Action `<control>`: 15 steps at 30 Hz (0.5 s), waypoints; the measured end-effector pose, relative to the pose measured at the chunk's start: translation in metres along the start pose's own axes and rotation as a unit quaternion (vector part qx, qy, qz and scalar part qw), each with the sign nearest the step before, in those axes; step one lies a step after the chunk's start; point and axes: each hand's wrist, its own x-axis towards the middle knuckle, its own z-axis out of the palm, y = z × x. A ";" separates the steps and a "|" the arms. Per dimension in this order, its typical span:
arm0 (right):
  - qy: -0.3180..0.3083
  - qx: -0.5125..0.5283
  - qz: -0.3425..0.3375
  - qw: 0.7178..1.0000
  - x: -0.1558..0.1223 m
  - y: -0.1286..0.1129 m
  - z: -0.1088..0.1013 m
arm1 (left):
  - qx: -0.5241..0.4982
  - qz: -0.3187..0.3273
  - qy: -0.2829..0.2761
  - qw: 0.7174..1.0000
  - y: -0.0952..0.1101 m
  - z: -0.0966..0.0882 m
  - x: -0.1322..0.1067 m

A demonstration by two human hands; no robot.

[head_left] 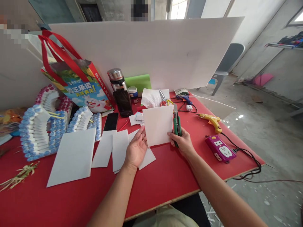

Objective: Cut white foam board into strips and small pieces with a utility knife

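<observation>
— What's in hand?
— A white card (158,125), held upright just above the table (165,183) by 2 hands. The left hand (136,148) pinches its lower left edge. The right hand (181,142) is closed round a green knife (176,123) and steadies the lower right corner.
— Cutting?
— No, it looks like sizing up. I'd say any cut calls for the card laid flat first. I cannot tell if the blade is out.
— Room?
— Bare red table from the hands to the near edge. Loose sheets (73,156) lie to the left. A glue gun (211,120) and power strip (220,148) crowd the right edge, cords trailing off.
</observation>
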 end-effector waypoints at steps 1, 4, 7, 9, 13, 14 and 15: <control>-0.001 -0.002 -0.003 1.000 -0.001 0.001 -0.001 | -0.014 -0.006 -0.003 1.000 0.001 0.001 0.000; 0.008 -0.009 -0.004 1.000 -0.001 0.003 -0.004 | -0.038 -0.022 -0.008 0.999 0.005 0.004 0.000; 0.016 -0.021 0.000 1.000 -0.001 0.003 -0.005 | -0.040 -0.029 -0.014 0.999 0.006 0.007 -0.001; 0.016 -0.028 0.004 0.999 0.000 0.004 -0.006 | -0.035 -0.029 -0.019 0.999 0.006 0.008 -0.002; 0.020 -0.035 0.006 0.999 0.001 0.004 -0.006 | 0.021 0.006 -0.017 1.000 0.003 0.009 -0.003; 0.021 -0.037 0.004 0.999 0.001 0.005 -0.006 | 0.049 0.025 -0.017 0.998 0.004 0.010 -0.004; 0.021 -0.040 0.002 0.999 0.001 0.005 -0.005 | 0.083 0.047 -0.018 0.995 0.005 0.011 -0.007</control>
